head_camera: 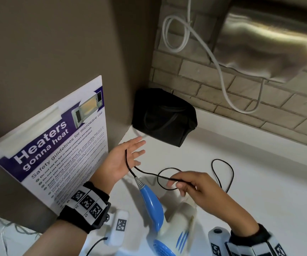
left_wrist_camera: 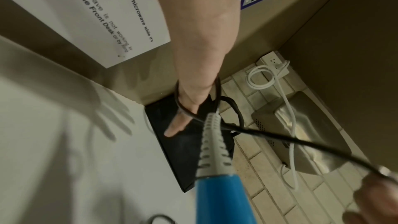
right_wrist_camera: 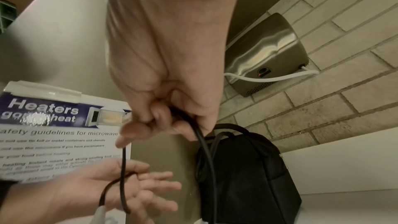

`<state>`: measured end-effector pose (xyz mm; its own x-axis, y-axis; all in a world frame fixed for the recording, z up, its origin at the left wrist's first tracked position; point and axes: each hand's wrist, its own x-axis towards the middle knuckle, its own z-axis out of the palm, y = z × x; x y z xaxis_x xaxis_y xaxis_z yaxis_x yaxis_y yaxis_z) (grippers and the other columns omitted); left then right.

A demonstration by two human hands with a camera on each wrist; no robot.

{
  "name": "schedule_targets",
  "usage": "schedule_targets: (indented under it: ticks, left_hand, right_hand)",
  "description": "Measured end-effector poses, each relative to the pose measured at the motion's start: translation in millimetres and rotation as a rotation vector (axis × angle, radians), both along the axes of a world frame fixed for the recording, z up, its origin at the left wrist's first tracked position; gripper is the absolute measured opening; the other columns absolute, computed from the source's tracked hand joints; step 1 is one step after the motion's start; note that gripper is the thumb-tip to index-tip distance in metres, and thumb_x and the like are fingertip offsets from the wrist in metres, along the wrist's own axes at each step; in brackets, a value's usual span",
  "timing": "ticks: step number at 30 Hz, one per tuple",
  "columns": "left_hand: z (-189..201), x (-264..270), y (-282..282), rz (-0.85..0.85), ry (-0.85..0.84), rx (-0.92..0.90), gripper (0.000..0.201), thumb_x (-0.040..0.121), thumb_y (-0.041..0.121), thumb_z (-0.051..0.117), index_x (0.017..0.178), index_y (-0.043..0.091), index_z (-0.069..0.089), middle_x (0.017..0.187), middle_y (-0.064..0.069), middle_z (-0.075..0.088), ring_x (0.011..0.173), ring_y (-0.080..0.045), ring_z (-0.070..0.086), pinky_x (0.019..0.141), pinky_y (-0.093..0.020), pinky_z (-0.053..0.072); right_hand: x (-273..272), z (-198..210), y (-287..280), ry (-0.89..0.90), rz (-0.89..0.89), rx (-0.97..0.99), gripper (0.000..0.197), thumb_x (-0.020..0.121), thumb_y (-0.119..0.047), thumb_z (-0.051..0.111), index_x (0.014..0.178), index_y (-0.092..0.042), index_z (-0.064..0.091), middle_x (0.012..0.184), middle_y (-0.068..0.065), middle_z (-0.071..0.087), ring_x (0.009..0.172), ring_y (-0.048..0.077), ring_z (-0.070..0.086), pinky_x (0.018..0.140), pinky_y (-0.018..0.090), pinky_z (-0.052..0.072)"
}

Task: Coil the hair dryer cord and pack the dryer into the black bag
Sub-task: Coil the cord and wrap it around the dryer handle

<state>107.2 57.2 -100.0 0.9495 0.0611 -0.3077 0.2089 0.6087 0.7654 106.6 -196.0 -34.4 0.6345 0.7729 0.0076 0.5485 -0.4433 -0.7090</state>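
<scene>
Two bare hands loop a hair dryer's black cord above a white counter.

Nearest, the blue and white hair dryer (head_camera: 167, 224) lies on the counter (head_camera: 259, 182), handle pointing away. The right hand (head_camera: 195, 187) pinches the cord (head_camera: 149, 172) between thumb and curled fingers. The left hand (head_camera: 125, 159) is held flat, fingers spread, with the cord looped around it; blur hides whether it wraps once or twice. Farther back, the black bag (head_camera: 163, 117) stands in the corner, apart from both hands.
</scene>
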Motion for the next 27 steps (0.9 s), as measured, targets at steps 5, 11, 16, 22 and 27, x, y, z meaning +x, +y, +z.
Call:
schedule_targets:
  ticks: [5, 11, 16, 22, 27]
  left_hand:
    - [7.2, -1.1, -7.8, -0.177, -0.150, -0.018, 0.042, 0.099, 0.014, 0.032, 0.138, 0.005, 0.045, 0.139, -0.015, 0.054, 0.128, -0.034, 0.051, 0.086, -0.038, 0.051]
    - [34.5, -8.5, -25.7, -0.433, -0.200, 0.047, 0.051, 0.103, 0.033, 0.020, 0.127, 0.002, 0.053, 0.132, -0.021, 0.058, 0.122, -0.040, 0.055, 0.104, -0.047, 0.040]
    - [46.5, -16.1, -31.0, -0.658, -0.260, -0.084, 0.057, 0.095, 0.045, 0.026, 0.121, 0.002, 0.053, 0.128, -0.025, 0.059, 0.119, -0.045, 0.056, 0.107, -0.048, 0.040]
    - [56.7, -16.2, -37.8, -0.732, -0.314, -0.179, 0.048, 0.094, 0.043, 0.037, 0.135, 0.019, 0.048, 0.125, -0.016, 0.064, 0.101, -0.034, 0.069, 0.095, -0.046, 0.051]
    - [52.7, -13.0, -44.2, -0.622, -0.375, -0.354, 0.047, 0.100, 0.017, 0.033, 0.140, 0.041, 0.037, 0.135, -0.019, 0.056, 0.105, -0.039, 0.066, 0.087, -0.048, 0.055]
  right_hand:
    - [32.4, 36.3, 16.3, -0.129, -0.115, 0.168, 0.017, 0.092, -0.021, 0.050, 0.083, -0.026, 0.063, 0.062, -0.007, 0.054, 0.062, 0.006, 0.052, 0.063, 0.018, 0.039]
    - [61.9, 64.6, 54.9, -0.305, -0.116, 0.220, 0.015, 0.093, -0.017, 0.056, 0.080, -0.022, 0.062, 0.058, -0.007, 0.054, 0.058, 0.008, 0.052, 0.058, 0.013, 0.038]
    - [86.2, 48.1, 71.1, -0.355, -0.179, 0.207, 0.016, 0.093, -0.026, 0.055, 0.079, -0.024, 0.061, 0.054, -0.011, 0.055, 0.055, 0.005, 0.053, 0.052, 0.009, 0.034]
    - [91.1, 4.6, 78.8, -0.159, -0.157, 0.106, 0.029, 0.096, -0.034, 0.050, 0.068, -0.028, 0.056, 0.056, -0.013, 0.054, 0.056, 0.001, 0.051, 0.059, 0.019, 0.039]
    - [55.5, -11.3, 59.9, 0.081, 0.006, -0.031, 0.010, 0.087, -0.010, 0.054, 0.089, -0.020, 0.058, 0.092, -0.002, 0.067, 0.088, -0.011, 0.057, 0.083, 0.002, 0.041]
